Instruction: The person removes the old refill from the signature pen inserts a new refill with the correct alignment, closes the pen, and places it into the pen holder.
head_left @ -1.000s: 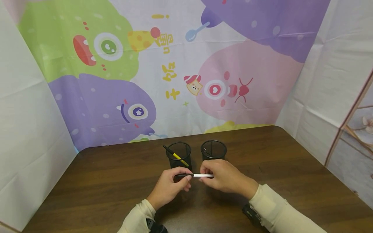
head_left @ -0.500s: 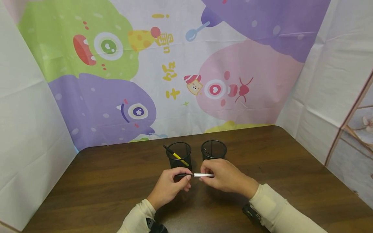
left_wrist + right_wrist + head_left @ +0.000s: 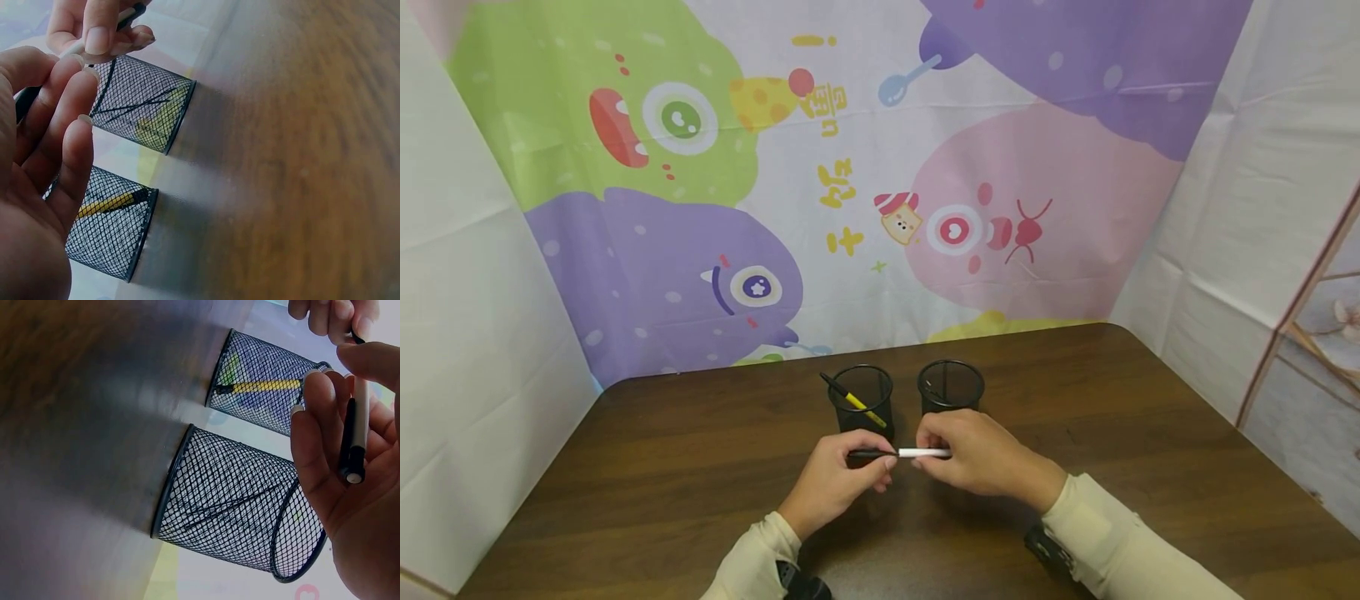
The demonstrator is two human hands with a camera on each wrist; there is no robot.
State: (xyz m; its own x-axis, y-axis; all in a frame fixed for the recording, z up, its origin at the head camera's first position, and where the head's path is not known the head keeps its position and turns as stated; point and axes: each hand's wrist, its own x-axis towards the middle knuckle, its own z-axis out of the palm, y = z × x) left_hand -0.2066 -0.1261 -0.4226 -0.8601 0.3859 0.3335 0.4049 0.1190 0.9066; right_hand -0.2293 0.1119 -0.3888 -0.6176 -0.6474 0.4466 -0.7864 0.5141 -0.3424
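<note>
A slim pen with a white barrel [image 3: 923, 452] is held level between both hands, in front of two black mesh cups. My left hand [image 3: 835, 473] pinches its black section between thumb and fingers. My right hand [image 3: 988, 458] grips the white part; the right wrist view shows the pen's black end and a black clip-like strip [image 3: 349, 434] beside the palm. Whether the black and white sections are joined is hard to tell. In the left mesh cup [image 3: 848, 425] leans a yellow and black pen [image 3: 856, 403]. Thin dark sticks show through the right mesh cup [image 3: 231, 487].
The cups stand side by side on a dark brown wooden table [image 3: 700, 458], just beyond the hands. A cartoon-printed cloth [image 3: 865, 308] hangs behind the table's far edge. White cloth [image 3: 482, 275] flanks the left, with more fabric on the right.
Almost nothing differs: both hands keep their hold on the pen in the same place, with only a very slight shift at its middle.
</note>
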